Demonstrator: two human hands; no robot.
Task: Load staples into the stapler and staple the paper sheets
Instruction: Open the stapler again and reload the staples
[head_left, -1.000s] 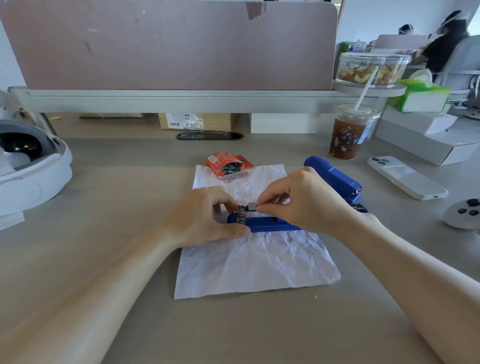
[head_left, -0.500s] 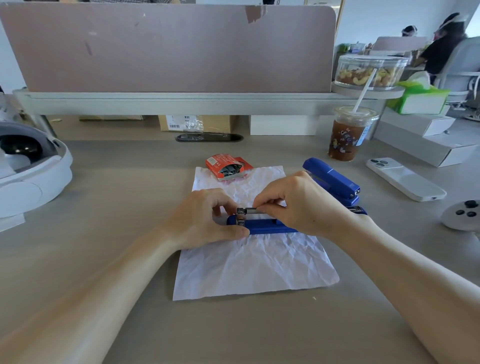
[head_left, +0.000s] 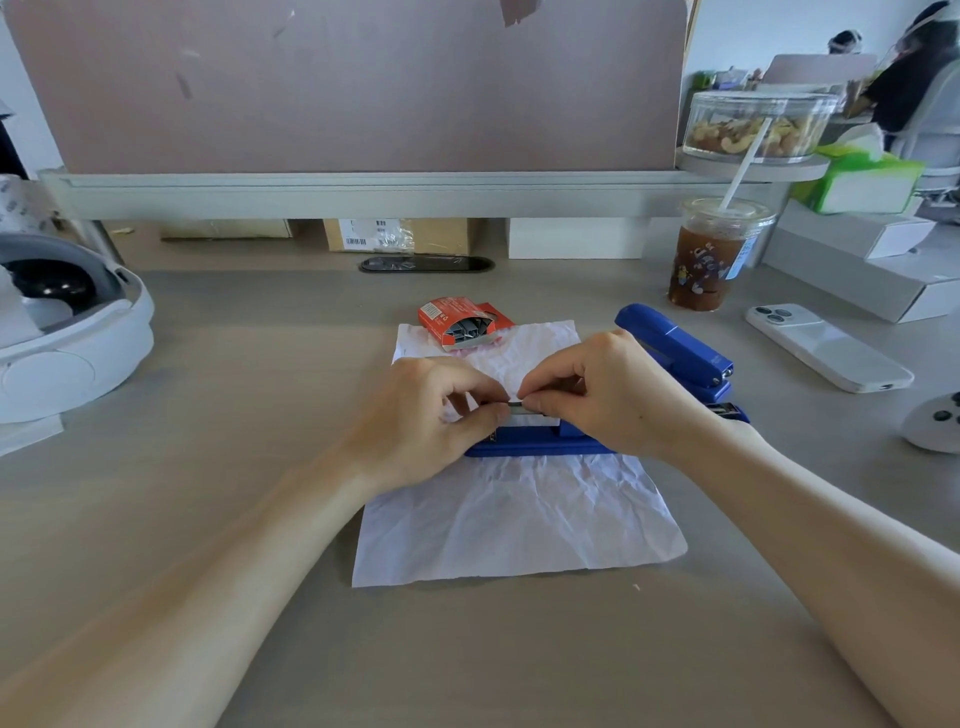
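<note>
A blue stapler (head_left: 675, 348) lies opened flat on crumpled white paper sheets (head_left: 519, 514), its lid swung back to the right and its base along the sheet's middle. My left hand (head_left: 431, 415) and my right hand (head_left: 608, 395) meet over the stapler's metal magazine. Their fingertips pinch a short grey strip of staples (head_left: 519, 408) at the magazine's left end. Most of the magazine is hidden under my fingers. An open red staple box (head_left: 462, 325) with several strips rests on the paper's far edge.
An iced coffee cup (head_left: 719, 254) with a straw stands at the back right, and a white phone (head_left: 826, 345) lies to its right. A white headset (head_left: 62, 332) sits at the left edge. A white controller (head_left: 935, 421) rests at the far right. Boxes line the back under the shelf.
My hands have drawn closer together over the magazine, and the staple strip now sits between both sets of fingertips. The stapler and paper have not moved.
</note>
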